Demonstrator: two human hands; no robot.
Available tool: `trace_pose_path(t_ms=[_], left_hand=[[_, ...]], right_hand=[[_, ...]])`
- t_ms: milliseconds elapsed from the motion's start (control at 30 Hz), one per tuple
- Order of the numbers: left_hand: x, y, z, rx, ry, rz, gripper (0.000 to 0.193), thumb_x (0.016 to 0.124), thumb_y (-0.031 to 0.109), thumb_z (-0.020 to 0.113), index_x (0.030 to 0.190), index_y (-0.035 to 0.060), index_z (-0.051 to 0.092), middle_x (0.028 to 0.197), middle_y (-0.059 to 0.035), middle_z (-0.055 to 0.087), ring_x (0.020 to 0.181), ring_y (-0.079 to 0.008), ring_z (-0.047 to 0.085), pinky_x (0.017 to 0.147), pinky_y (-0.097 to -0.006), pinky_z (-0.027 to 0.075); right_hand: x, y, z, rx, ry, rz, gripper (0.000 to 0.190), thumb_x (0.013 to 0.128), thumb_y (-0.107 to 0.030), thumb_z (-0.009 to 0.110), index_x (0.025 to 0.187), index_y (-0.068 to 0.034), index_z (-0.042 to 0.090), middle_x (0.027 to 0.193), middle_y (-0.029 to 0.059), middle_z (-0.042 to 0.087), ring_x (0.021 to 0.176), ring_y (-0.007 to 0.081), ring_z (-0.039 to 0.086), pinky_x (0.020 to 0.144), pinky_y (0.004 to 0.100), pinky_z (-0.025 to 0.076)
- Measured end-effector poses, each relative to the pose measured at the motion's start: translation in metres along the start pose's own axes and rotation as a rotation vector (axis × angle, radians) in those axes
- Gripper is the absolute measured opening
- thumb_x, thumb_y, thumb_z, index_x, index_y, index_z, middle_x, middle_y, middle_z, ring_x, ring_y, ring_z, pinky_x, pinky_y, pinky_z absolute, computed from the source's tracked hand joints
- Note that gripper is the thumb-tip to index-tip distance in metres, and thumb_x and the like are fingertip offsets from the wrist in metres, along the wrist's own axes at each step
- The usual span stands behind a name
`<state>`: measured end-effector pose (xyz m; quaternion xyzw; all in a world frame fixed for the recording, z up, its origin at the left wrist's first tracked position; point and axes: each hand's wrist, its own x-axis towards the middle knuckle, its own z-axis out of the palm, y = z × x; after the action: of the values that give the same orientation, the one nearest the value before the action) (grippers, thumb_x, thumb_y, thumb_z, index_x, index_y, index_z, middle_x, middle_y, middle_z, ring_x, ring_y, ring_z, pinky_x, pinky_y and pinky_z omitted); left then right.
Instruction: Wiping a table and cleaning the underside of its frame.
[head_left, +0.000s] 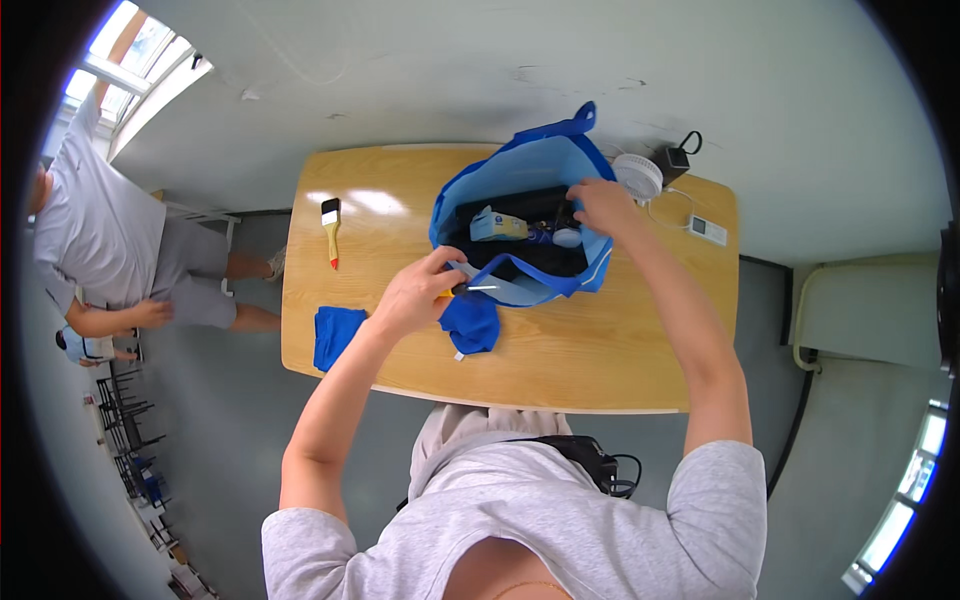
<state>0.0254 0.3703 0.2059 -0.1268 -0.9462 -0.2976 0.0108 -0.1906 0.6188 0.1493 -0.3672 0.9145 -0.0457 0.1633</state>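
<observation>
A blue tote bag (525, 139) stands open on the wooden table, its handles folded over the front and back. My left hand (417, 291) is at the bag's front left rim and grips a screwdriver (480, 288) with a yellow and black handle, its metal shaft pointing right. My right hand (604, 207) reaches over the right rim, fingertips inside against dark contents; whether they hold anything is unclear. Within the bag lie a light blue and yellow carton (498, 226), a white round-topped item (567, 238) and black items partly hidden by the rim.
On the wooden table (600, 360) lie a paintbrush (332, 234), a folded blue cloth (337, 337) and a crumpled blue cloth (472, 326). A white fan (637, 177), a black box (670, 163) and a white device (707, 230) occupy the back right. Another person (112, 225) stands left.
</observation>
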Motion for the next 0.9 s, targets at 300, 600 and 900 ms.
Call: trace_pose_path(t_ms=[300, 600, 900], left_hand=[[0.058, -0.059, -0.025, 0.142, 0.062, -0.17, 0.017, 0.075, 0.005, 0.065, 0.091, 0.0025, 0.061, 0.119, -0.0052, 0.05, 0.088, -0.0245, 0.06, 0.071, -0.0349, 0.048], [0.065, -0.111, -0.015, -0.124, 0.322, -0.498, 0.024, 0.079, 0.018, 0.067, 0.091, -0.0011, 0.059, 0.063, -0.0067, 0.054, 0.062, -0.016, 0.048, 0.059, -0.0282, 0.04], [0.052, -0.182, -0.031, -0.3, 0.68, -0.54, 0.02, 0.078, 0.015, 0.069, 0.085, -0.0011, 0.06, 0.065, 0.002, 0.05, 0.061, -0.0077, 0.041, 0.055, -0.0243, 0.036]], right_hand=[[-0.052, 0.024, -0.005, 0.212, 0.613, 0.464, 0.026, 0.073, -0.015, 0.066, 0.098, -0.009, 0.063, 0.098, 0.0092, 0.061, 0.1, 0.0306, 0.055, 0.078, 0.0409, 0.048], [-0.068, -0.033, 0.009, 0.548, 0.567, 0.223, 0.017, 0.08, -0.017, 0.058, 0.091, -0.006, 0.063, 0.089, 0.0123, 0.062, 0.083, 0.0326, 0.059, 0.07, 0.041, 0.047], [-0.028, -0.003, -0.027, 1.21, 0.71, 0.372, 0.019, 0.085, -0.012, 0.056, 0.095, 0.004, 0.059, 0.072, 0.0132, 0.064, 0.056, 0.0155, 0.064, 0.048, 0.0258, 0.049]])
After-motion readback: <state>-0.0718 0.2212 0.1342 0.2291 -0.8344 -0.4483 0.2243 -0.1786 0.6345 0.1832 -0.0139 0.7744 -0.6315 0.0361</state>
